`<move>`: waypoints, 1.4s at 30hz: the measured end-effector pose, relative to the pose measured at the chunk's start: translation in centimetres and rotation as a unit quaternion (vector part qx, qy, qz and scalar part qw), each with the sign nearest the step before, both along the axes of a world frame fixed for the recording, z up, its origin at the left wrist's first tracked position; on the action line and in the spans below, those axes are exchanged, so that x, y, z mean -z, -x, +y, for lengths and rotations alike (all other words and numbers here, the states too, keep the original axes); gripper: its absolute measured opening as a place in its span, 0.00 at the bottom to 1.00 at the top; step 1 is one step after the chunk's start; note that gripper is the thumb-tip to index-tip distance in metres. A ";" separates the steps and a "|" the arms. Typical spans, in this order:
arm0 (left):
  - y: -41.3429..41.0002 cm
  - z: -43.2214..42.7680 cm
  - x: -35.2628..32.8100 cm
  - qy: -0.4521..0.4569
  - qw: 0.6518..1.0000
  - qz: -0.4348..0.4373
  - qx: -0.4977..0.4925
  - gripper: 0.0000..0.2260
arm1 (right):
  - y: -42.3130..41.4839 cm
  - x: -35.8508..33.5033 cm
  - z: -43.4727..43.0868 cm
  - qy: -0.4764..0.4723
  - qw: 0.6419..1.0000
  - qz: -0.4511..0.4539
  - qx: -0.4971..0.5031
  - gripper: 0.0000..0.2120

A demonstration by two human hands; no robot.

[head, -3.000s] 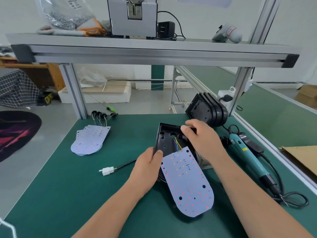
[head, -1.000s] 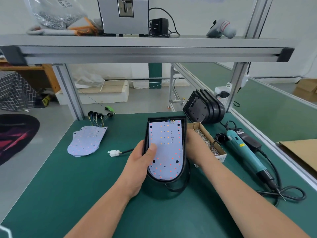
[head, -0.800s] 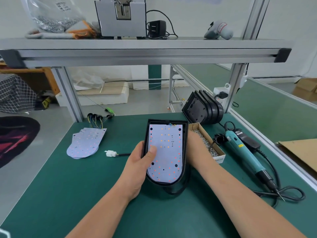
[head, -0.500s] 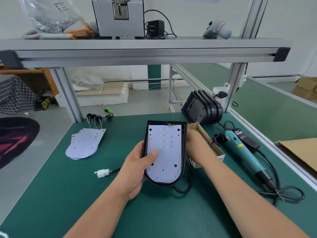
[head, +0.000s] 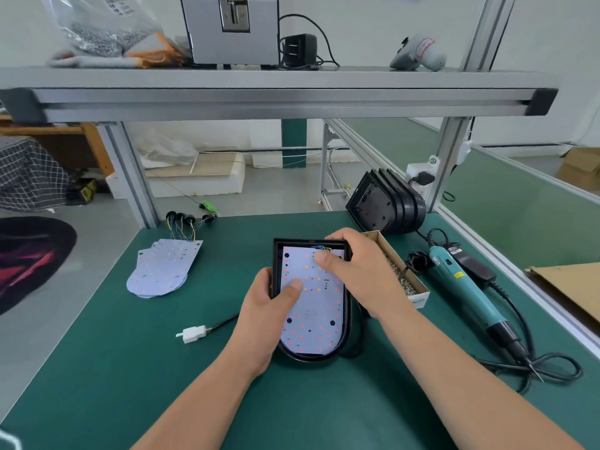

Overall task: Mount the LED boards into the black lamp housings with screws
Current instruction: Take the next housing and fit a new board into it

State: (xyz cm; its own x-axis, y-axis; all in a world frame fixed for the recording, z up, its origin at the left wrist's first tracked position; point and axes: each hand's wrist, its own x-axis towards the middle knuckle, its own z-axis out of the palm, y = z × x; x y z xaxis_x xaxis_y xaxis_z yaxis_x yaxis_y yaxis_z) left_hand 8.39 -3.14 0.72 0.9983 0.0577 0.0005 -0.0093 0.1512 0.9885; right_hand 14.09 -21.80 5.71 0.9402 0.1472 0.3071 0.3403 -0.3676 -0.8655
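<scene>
**Both hands on a housing with the LED board seated inside**

At the left of the green counter (head: 107, 368) a loose stack of spare LED boards (head: 164, 269) lies flat, with coloured wires running from its far edge to black round parts. Nearer the middle, a white connector (head: 193, 333) rests on the counter at the end of a dark cable that leads under the left hand (head: 264, 311).

That left hand grips the left wall of the black lamp housing (head: 311, 358), its thumb pressing flat on the LED board (head: 316, 316). The board sits inside the housing, rounded end toward the person, and the housing is at the middle of the counter. The right hand (head: 360, 271) curls over the housing's far right corner, its thumb on the board beside the coloured wires there.

Just right of the housing stands an open cardboard box (head: 420, 300) of small screws (head: 397, 276). Behind it, a row of empty black housings (head: 386, 206) stands on edge. Furthest right, a teal electric screwdriver (head: 464, 287) lies on the counter with its black cord looped near the edge.
</scene>
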 end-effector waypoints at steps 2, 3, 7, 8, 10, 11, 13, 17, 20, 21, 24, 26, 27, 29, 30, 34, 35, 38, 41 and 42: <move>-0.1 0.3 -0.1 0.016 1.000 0.003 0.012 0.08 | 0.1 0.0 0.1 -0.018 1.000 -0.002 -0.005 0.09; -0.1 0.3 -0.3 0.022 1.000 0.005 0.015 0.09 | 0.1 0.0 0.2 -0.019 1.000 -0.002 -0.005 0.10; 0.2 0.0 -1.1 0.007 1.000 0.014 -0.004 0.12 | 0.2 -0.1 0.2 -0.014 0.999 0.003 -0.028 0.10; 0.3 -0.1 -1.2 0.000 1.000 0.017 -0.011 0.13 | 0.3 -0.1 0.1 -0.014 0.999 0.008 -0.041 0.10; 0.4 -0.1 -1.4 -0.003 1.000 0.020 -0.023 0.13 | 0.4 -0.2 0.1 -0.014 0.998 0.019 -0.057 0.09; 0.4 0.0 -1.5 -0.004 0.999 0.020 -0.028 0.13 | 0.5 -0.2 0.1 -0.010 0.998 0.018 -0.052 0.10; 0.4 0.0 -1.6 -0.013 0.999 0.018 -0.033 0.12 | 0.5 -0.4 0.1 0.001 0.999 0.011 -0.032 0.11; 0.5 0.2 -1.9 -0.022 0.999 0.032 -0.028 0.13 | 0.5 -0.4 0.3 -0.002 1.000 0.005 -0.024 0.11; 0.5 0.2 -1.9 -0.027 0.998 0.051 -0.030 0.13 | 0.5 0.3 0.4 -0.002 1.000 0.010 -0.014 0.14; 0.3 0.1 -1.6 -0.032 0.997 0.061 -0.037 0.11 | 0.6 0.4 0.4 0.011 1.000 0.007 -0.009 0.16; -0.1 0.0 -1.1 -0.065 0.991 0.090 -0.072 0.08 | 0.8 0.2 -0.3 0.025 1.000 0.000 0.016 0.17; -0.3 0.0 -1.0 -0.096 0.988 0.094 -0.078 0.10 | 0.8 -0.6 -1.7 0.000 0.998 -0.004 0.055 0.12; -0.3 0.2 -1.1 -0.112 0.986 0.099 -0.073 0.12 | 0.7 -1.0 -2.7 -0.007 0.997 -0.013 0.081 0.08; -0.4 0.6 -1.1 -0.142 0.982 0.114 -0.048 0.15 | 0.7 -1.8 -5.0 0.027 0.991 -0.038 0.124 0.04; -0.4 0.7 -1.2 -0.162 0.979 0.118 -0.038 0.12 | 0.7 -2.1 -6.2 0.056 0.988 -0.043 0.138 0.03; -0.5 0.8 -1.4 -0.302 0.945 0.112 -0.054 0.08 | 0.5 -2.4 -10.8 0.176 0.969 -0.010 0.172 0.03; -0.4 0.9 -1.7 -0.331 0.937 0.102 -0.052 0.09 | 0.5 -2.4 -12.1 0.224 0.958 0.004 0.178 0.04; 0.0 1.6 -2.7 -0.387 0.917 0.090 -0.018 0.12 | 1.1 -2.1 -15.8 0.376 0.907 0.047 0.185 0.15; 0.4 2.6 -3.3 -0.371 0.924 0.076 0.052 0.15 | 2.6 -0.7 -18.9 0.449 0.866 0.081 0.204 0.25; 0.5 2.6 -3.4 -0.370 0.923 0.070 0.073 0.15 | 3.0 -0.1 -19.5 0.461 0.858 0.090 0.209 0.27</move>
